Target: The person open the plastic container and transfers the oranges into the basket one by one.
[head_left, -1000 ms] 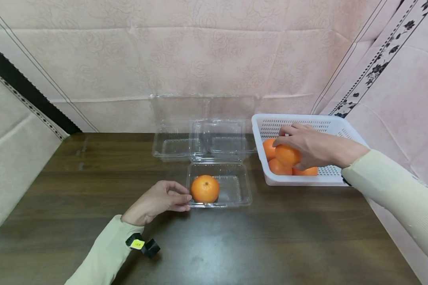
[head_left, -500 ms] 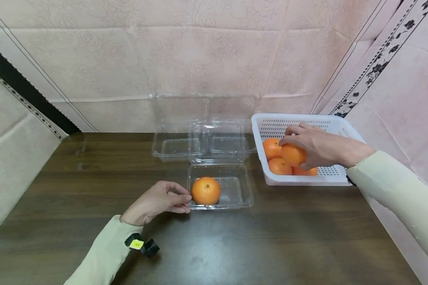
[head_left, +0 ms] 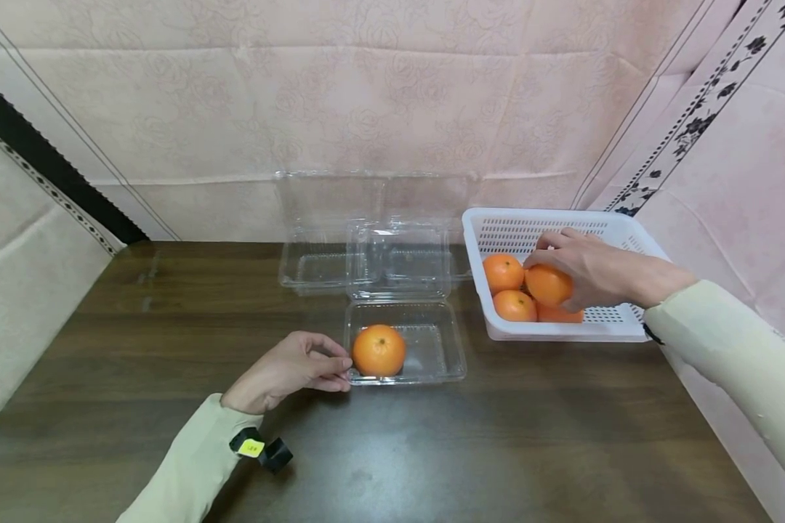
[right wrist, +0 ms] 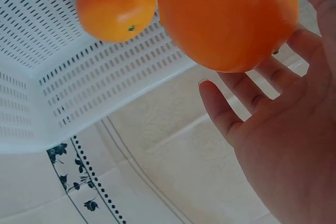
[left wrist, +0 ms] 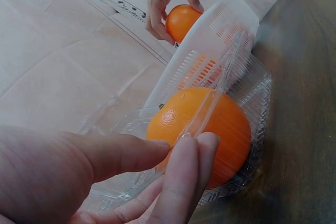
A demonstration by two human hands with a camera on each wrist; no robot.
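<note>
My right hand grips an orange over the white slotted basket; in the right wrist view the fingers curl around one side of this orange. Beneath and beside it in the basket lie other oranges. At the table's middle, thumb and fingers of my left hand pinch the near left corner of a clear plastic clamshell box, its lid standing up behind. A single orange sits in the left half of that box. Close up, the left wrist view has the fingertips on the clear rim.
More clear plastic boxes stand open behind the front one, against the pale patterned cloth. The basket is at the back right of the dark wooden table, beside a second cloth.
My right hand has shifted a little to the right with the orange, uncovering more of the oranges in the basket. The front box has slid slightly toward me; my left hand stays at its corner.
</note>
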